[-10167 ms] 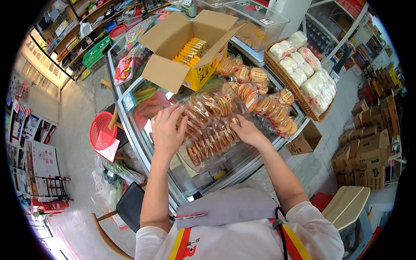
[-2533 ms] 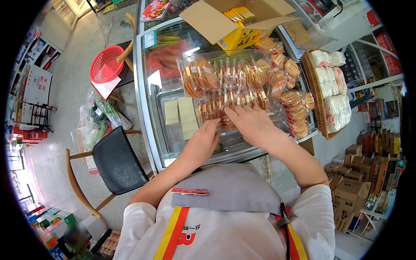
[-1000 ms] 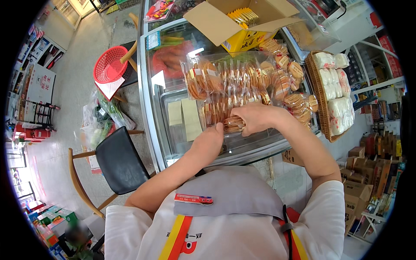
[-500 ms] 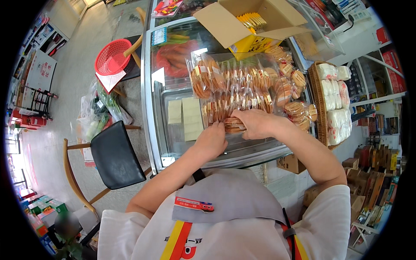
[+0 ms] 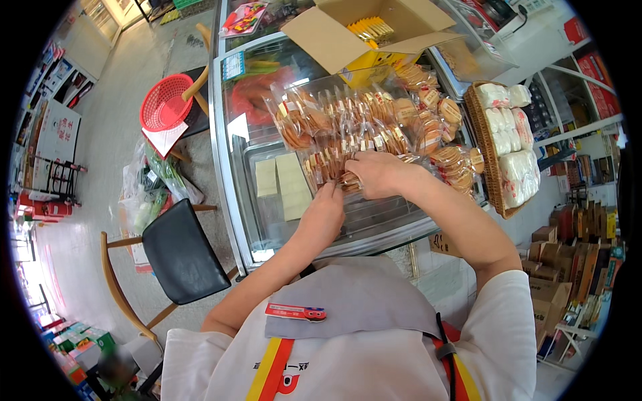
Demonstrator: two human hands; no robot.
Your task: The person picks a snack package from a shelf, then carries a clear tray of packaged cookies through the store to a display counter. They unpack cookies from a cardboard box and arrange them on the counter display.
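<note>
Both hands meet at the near edge of the cookie packets (image 5: pixel 361 127) spread on the glass worktop (image 5: pixel 267 220). Right hand (image 5: pixel 378 172) grips one packet; left hand (image 5: pixel 324 214) pinches beside it (grip partly hidden). Rows run left-right, lying just beyond the hands.

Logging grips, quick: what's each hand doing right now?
Left hand: closed on a biscuit packet.
Right hand: closed on the same packet row.
</note>
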